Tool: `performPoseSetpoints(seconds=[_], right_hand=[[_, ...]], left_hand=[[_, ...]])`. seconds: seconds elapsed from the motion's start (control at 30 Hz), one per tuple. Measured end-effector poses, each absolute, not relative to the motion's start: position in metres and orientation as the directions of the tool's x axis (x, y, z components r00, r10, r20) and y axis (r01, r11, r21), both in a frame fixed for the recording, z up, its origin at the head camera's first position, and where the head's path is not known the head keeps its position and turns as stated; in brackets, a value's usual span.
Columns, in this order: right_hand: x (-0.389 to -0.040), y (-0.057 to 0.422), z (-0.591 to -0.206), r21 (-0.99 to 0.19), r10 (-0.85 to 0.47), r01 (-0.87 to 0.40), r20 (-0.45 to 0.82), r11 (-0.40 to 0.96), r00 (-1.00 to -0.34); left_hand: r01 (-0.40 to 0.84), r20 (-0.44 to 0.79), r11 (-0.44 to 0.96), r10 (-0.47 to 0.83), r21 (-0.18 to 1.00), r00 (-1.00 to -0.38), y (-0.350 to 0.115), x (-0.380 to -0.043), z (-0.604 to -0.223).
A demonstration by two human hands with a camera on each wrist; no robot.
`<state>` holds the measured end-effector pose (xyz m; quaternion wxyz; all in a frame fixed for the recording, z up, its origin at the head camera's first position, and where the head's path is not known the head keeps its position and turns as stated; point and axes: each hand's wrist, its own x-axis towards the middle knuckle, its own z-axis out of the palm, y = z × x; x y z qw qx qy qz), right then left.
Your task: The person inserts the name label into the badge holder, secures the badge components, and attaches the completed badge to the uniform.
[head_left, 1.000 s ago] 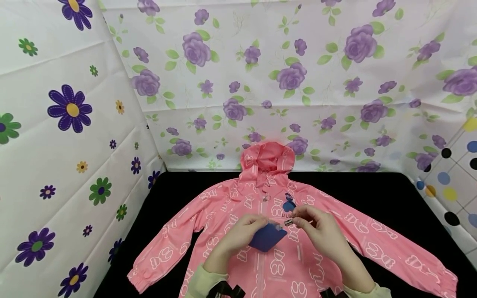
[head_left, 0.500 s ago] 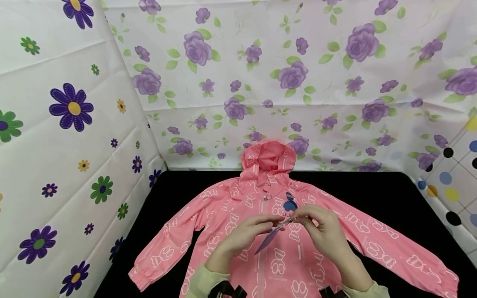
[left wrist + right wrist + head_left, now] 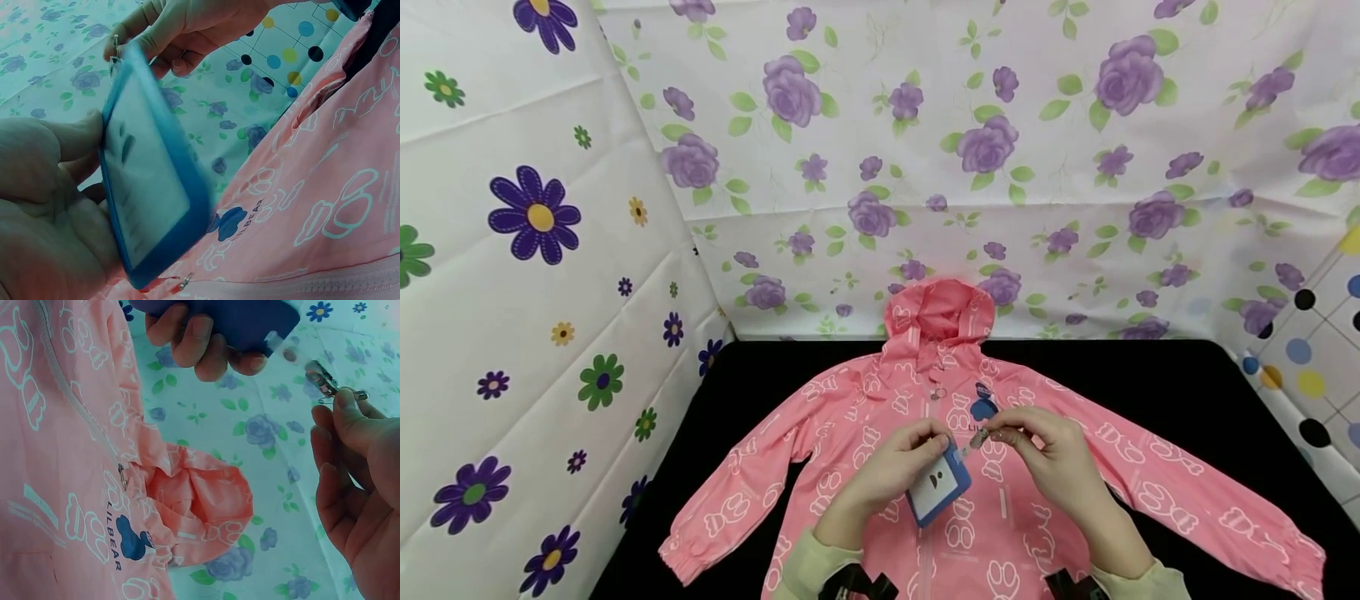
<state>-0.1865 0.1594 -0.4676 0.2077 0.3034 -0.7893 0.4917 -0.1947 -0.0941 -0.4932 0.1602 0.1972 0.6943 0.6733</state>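
Observation:
My left hand (image 3: 898, 462) holds a blue-framed badge holder (image 3: 938, 490) by its edge, thumb on one side and fingers on the other. The badge's white front with dark marks also shows in the left wrist view (image 3: 147, 162). A clear strap joins it to a small metal clip with a safety pin (image 3: 323, 380). Thumb and fingertips of my right hand (image 3: 1052, 454) pinch that clip. Both hands are above the chest of a pink hooded jacket (image 3: 958, 533), which lies face up with its sleeves spread. The jacket's blue bear print (image 3: 131, 539) is just beyond the clip.
The jacket lies on a black table surface (image 3: 1120, 367). Behind it stands a white sheet with purple roses (image 3: 820, 183); a daisy-patterned sheet (image 3: 550, 317) closes the left side and a dotted one (image 3: 1307, 375) the right. The jacket's zip runs down its middle.
The badge turns from its plain blue back, through edge-on, to its white front. My left hand shifts its grip on it, while my right hand keeps the clip almost in place.

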Motion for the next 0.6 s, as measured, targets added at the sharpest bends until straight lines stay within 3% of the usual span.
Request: performPoseSetpoints(seconds=[0.17,0.6], right_hand=[[-0.1856,0.1591,-0.4665,-0.64,-0.262,-0.664,0.614,0.386,-0.744],[-0.1858,0.1598,-0.4673,-0.639,-0.24,-0.621,0.583,0.454,-0.776]], left_hand=[[0.068,0.045,0.042,0.401,0.997,-0.915,-0.0927,-0.1934,-0.4916],[0.056,0.049,0.013,0.328,0.998,-0.943,-0.0931,-0.1948,-0.4901]])
